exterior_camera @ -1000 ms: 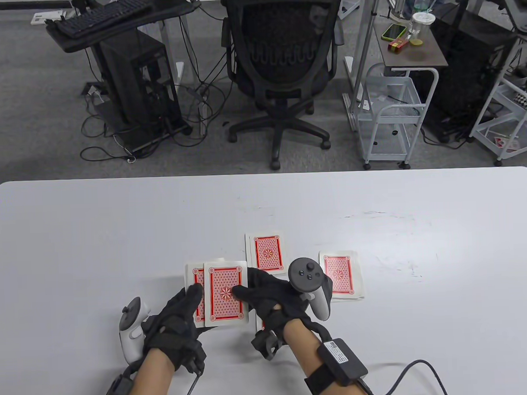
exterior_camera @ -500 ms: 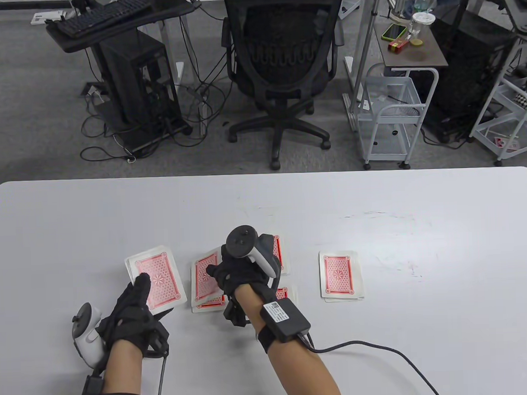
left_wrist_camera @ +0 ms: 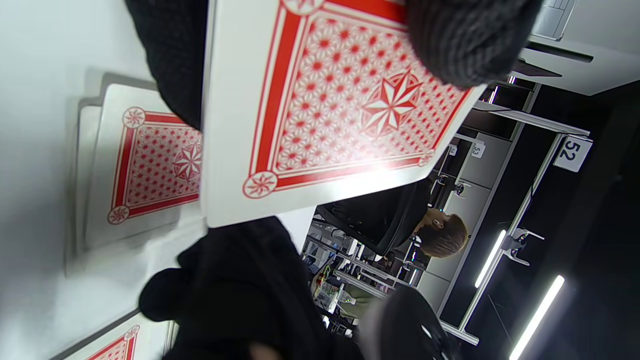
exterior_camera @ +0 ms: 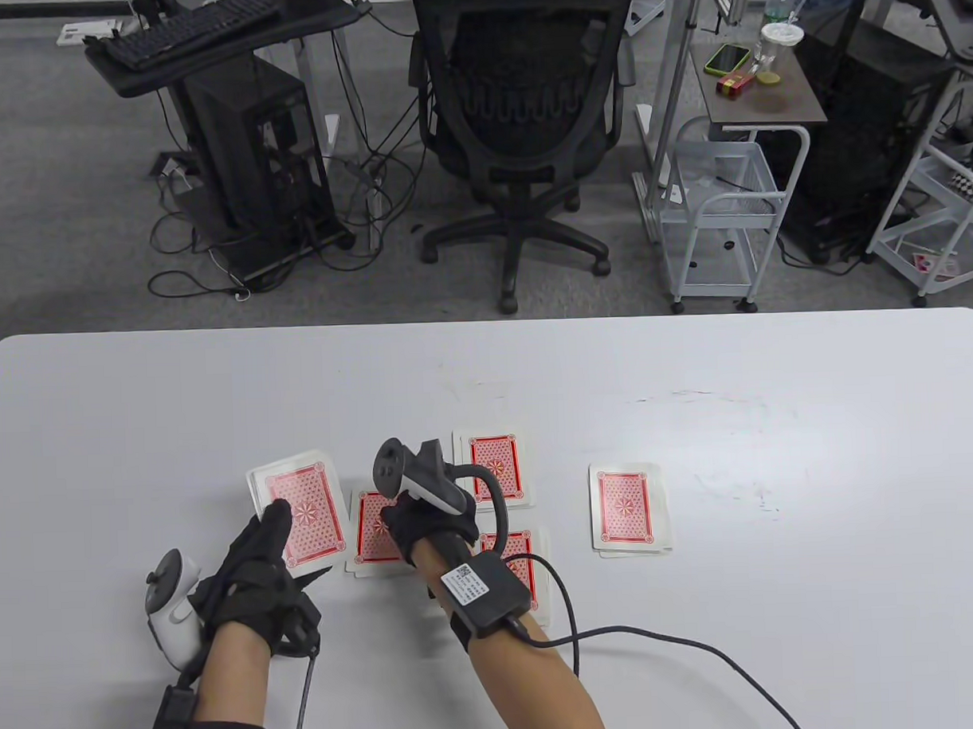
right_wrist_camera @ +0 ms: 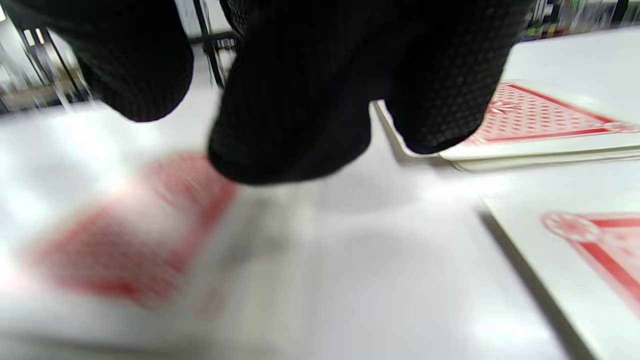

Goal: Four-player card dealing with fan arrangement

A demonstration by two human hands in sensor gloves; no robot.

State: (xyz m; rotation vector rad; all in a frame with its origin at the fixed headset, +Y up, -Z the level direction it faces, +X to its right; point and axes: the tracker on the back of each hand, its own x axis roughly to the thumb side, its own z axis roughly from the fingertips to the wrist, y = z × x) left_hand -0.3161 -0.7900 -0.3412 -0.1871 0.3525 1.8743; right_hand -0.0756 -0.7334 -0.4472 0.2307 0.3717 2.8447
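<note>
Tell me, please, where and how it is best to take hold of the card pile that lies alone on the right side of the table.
Probably by its two long edges. The right-hand pile lies flat and face down on the table, long sides running away from the person, nothing touching it. Coming from above with thumb on one long edge and fingers on the other should work; the pile looks slightly uneven, so squaring it first may help.

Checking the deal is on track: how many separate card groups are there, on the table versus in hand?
Red-backed card piles lying on the white table: 4 (left, far middle, near middle, right)
Red-backed deck held in the left hand: 1
Total: 5
</note>
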